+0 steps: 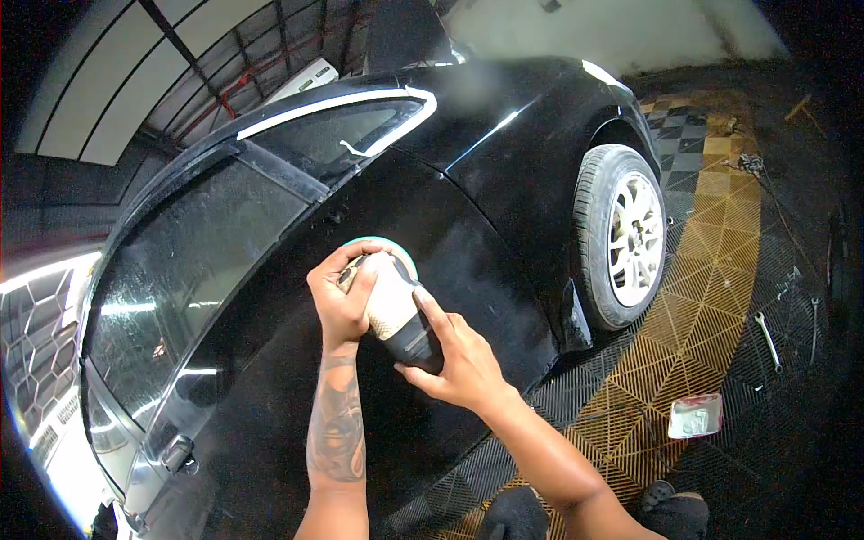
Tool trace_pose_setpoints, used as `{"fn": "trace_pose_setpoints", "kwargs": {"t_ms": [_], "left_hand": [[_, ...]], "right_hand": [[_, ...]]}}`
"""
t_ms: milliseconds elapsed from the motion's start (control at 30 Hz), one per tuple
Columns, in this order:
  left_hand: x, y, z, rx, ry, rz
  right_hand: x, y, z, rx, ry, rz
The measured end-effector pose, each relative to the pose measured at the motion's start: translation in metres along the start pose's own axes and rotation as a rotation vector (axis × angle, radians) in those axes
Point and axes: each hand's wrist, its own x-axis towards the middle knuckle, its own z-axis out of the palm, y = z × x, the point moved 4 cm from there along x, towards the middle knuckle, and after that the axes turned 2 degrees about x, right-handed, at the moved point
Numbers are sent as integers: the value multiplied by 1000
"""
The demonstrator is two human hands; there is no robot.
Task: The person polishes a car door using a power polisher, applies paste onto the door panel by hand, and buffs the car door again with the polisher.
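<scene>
Both my hands hold a white-and-black handheld polisher (393,310) against the black car door (297,351). My left hand (345,292) is wrapped over the polisher's head, beside the teal rim of its pad (396,247). Around the dark rear end of the tool, my right hand (461,364) is closed, with a finger stretched along the body. Most of the pad's face is hidden behind the tool and my left hand. Hazy, dusty patches show on the paint to the right of the polisher.
White masking tape (423,112) edges the rear side window, with a loose end hanging. A wheel (621,236) stands at the right, and the door handle (178,453) is at lower left. A small tray (695,417) and a wrench (769,342) lie on the grated floor.
</scene>
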Motion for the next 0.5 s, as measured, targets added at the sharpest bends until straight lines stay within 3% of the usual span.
{"fn": "trace_pose_setpoints", "kwargs": {"t_ms": [500], "left_hand": [[47,-12,61,-18,-27,53]], "right_hand": [[27,30,-43,-25,119,53]]}}
